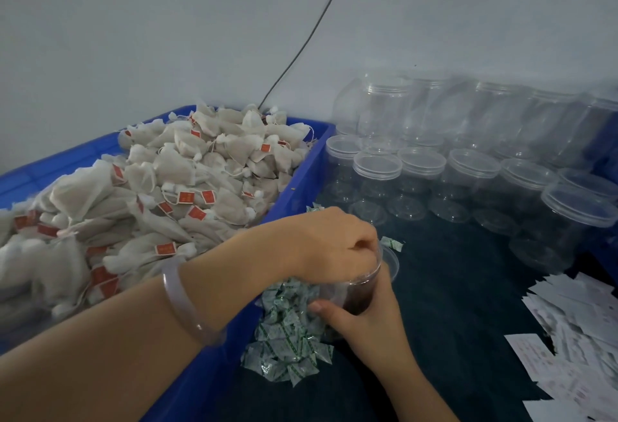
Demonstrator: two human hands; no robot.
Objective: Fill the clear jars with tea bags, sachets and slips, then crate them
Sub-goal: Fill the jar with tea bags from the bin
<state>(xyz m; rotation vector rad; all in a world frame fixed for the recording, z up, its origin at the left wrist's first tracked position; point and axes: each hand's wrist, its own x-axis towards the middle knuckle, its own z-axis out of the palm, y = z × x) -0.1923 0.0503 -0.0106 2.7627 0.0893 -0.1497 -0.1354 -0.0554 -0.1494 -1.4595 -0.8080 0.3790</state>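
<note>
Right hand wraps the open clear jar, likely steadying it while the left hand curls fingers into its mouth; anything pinched is hidden. Sachets lie beside the right thumb.

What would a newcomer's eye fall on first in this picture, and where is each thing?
The heap of white tea bags with red tags fills the blue crate on the left. Lidded clear jars stand stacked at the back right. In the middle, the right hand grips an open jar while the left hand curls over its mouth.
</note>
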